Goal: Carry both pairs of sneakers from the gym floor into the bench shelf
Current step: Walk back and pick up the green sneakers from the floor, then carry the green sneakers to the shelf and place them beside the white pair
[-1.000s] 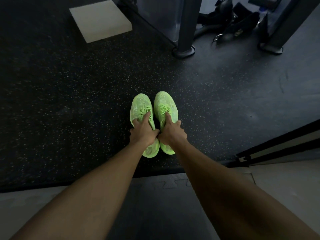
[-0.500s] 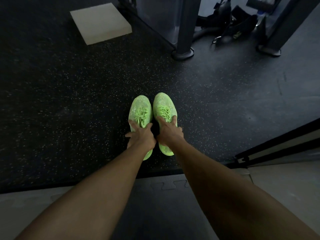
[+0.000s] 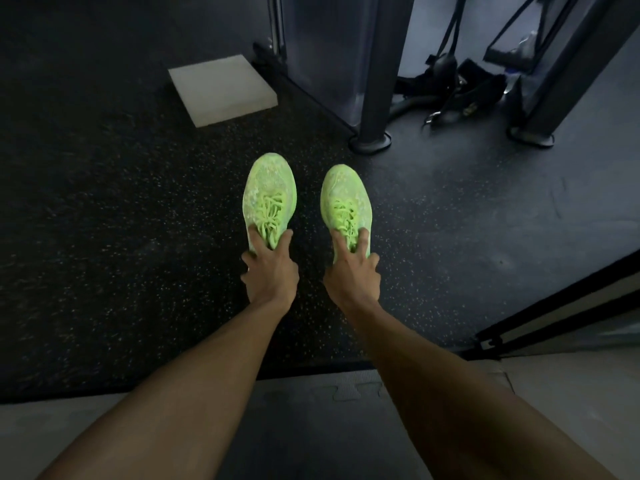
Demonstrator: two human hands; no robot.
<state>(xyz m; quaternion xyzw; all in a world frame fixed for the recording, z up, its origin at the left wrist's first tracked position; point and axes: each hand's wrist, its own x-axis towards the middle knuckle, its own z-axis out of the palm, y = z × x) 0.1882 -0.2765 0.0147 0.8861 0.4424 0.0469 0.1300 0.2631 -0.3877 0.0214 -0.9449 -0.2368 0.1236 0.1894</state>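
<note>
Two neon green sneakers hang toes-forward above the dark speckled gym floor (image 3: 104,237). My left hand (image 3: 270,268) grips the left sneaker (image 3: 269,192) at its collar, fingers hooked inside behind the laces. My right hand (image 3: 353,275) holds the right sneaker (image 3: 344,199) the same way. A hand-width gap separates the two shoes, and their heels are hidden under my hands. The second pair and the bench shelf are out of view.
A pale foam block (image 3: 221,88) lies on the floor at the back left. Dark machine posts (image 3: 375,81) (image 3: 550,98) stand behind, with black straps and handles (image 3: 457,91) between them. A black frame rail (image 3: 561,313) runs at the right; a grey puzzle mat (image 3: 311,427) lies below.
Both sneakers have come up off the floor in my hands and moved apart from each other. They now appear larger and closer, and the view has tilted up toward the machine.
</note>
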